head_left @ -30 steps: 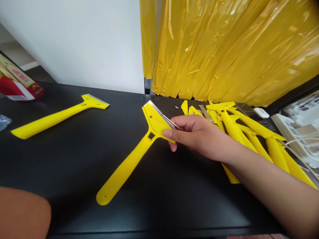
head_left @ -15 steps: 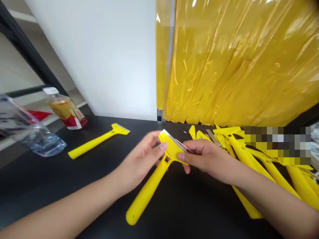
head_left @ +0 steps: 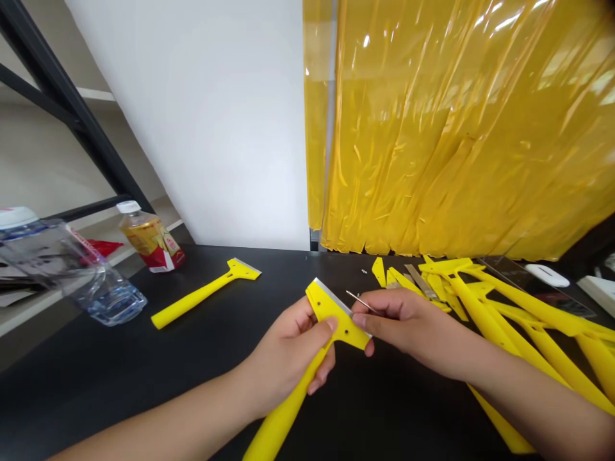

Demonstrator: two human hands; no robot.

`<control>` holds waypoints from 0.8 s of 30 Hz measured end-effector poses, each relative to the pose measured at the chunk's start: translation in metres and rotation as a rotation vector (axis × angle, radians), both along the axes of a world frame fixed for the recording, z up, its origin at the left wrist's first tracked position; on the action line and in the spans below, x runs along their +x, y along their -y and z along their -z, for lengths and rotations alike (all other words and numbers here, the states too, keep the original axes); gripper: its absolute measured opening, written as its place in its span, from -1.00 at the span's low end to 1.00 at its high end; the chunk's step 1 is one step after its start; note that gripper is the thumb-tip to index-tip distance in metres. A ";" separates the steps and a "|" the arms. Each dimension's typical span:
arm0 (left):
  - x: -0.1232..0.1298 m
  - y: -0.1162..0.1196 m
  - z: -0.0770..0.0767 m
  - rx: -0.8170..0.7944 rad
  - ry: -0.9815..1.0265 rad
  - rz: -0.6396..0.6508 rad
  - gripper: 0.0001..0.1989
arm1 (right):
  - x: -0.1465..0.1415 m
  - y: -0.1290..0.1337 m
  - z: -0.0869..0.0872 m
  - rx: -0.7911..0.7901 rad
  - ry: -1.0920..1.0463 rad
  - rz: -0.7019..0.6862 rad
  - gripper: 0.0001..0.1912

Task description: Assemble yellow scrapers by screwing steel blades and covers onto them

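My left hand [head_left: 300,349] is closed round the neck of a yellow scraper [head_left: 283,419], its thumb across the head. The scraper tilts up to the right, with a metal blade along its top edge and two small holes in its head. My right hand [head_left: 408,320] pinches a thin metal rod [head_left: 361,301] whose tip points up and left, just beyond the blade; its kind I cannot make out. The right fingertips are beside the head's right end. Another yellow scraper [head_left: 202,296] with a blade lies on the black table [head_left: 192,384] to the left.
Several yellow scraper handles and loose head pieces [head_left: 490,314] are heaped at the right. Small metal bits [head_left: 364,271] lie near the back. A clear bottle [head_left: 108,288] and a drink bottle [head_left: 151,240] stand at the left. Yellow film [head_left: 432,160] and a white panel [head_left: 216,128] border the back.
My right thumb has come off the face of the scraper head, uncovering a hole. The rod now points up-left above the blade. My left thumb has shifted down toward the neck.
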State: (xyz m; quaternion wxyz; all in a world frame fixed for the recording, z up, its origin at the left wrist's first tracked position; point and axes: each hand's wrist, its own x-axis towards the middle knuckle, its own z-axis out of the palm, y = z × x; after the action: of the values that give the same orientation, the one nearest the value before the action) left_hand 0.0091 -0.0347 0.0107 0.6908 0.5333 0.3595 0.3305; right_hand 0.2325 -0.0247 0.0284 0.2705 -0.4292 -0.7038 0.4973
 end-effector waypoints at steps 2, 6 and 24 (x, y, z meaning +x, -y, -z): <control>0.000 0.001 0.001 0.006 -0.001 -0.006 -0.78 | 0.000 0.000 0.001 0.004 -0.002 0.004 -0.68; -0.001 0.001 0.002 0.027 -0.017 -0.003 -0.78 | 0.000 0.001 0.001 0.050 0.055 0.029 -0.65; -0.015 -0.005 -0.027 1.092 -0.743 -0.255 -0.89 | -0.018 0.033 -0.025 0.066 -0.218 0.171 -0.62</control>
State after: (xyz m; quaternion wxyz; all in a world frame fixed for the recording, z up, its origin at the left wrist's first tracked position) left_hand -0.0059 -0.0298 0.0381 0.1082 0.8377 0.4147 0.3384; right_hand 0.2141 -0.0572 0.0533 0.4009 -0.4218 -0.6470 0.4928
